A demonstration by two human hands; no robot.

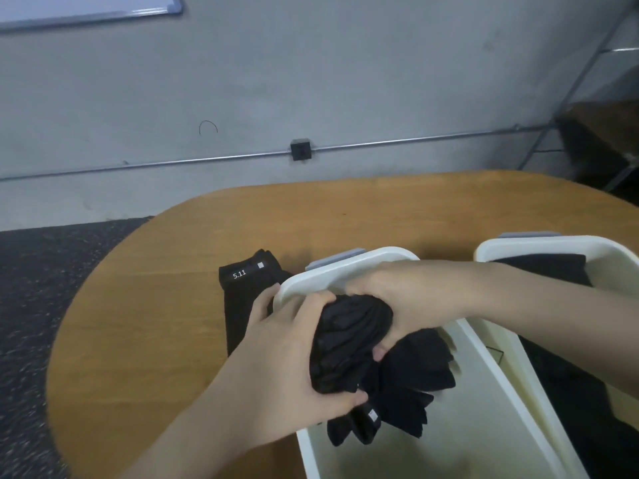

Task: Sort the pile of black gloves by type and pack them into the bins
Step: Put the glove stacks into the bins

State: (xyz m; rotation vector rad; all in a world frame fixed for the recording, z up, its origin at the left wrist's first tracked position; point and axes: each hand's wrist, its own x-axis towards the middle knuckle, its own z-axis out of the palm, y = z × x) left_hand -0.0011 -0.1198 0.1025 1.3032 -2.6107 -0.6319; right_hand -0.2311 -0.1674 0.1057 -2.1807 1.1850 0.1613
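Note:
Both hands hold a bundle of black gloves [349, 344] over the nearer white bin [491, 361]. My left hand [287, 361] grips the bundle's left side and bottom, with the thumb under it. My right hand [397, 305] grips its top and right side. Glove fingers fan out below the bundle into the bin, one with a small white tag. More black gloves [242, 292], marked "5.11", lie on the wooden table [145, 333] left of the bin. A second white bin [567, 247] at the right holds black fabric; my right forearm crosses it.
The rounded table edge runs along the left and far side, with dark carpet [31, 305] beyond. A grey wall with a metal conduit [415, 144] and a black junction box [301, 150] stands behind. A metal shelf frame [601, 143] is at the far right.

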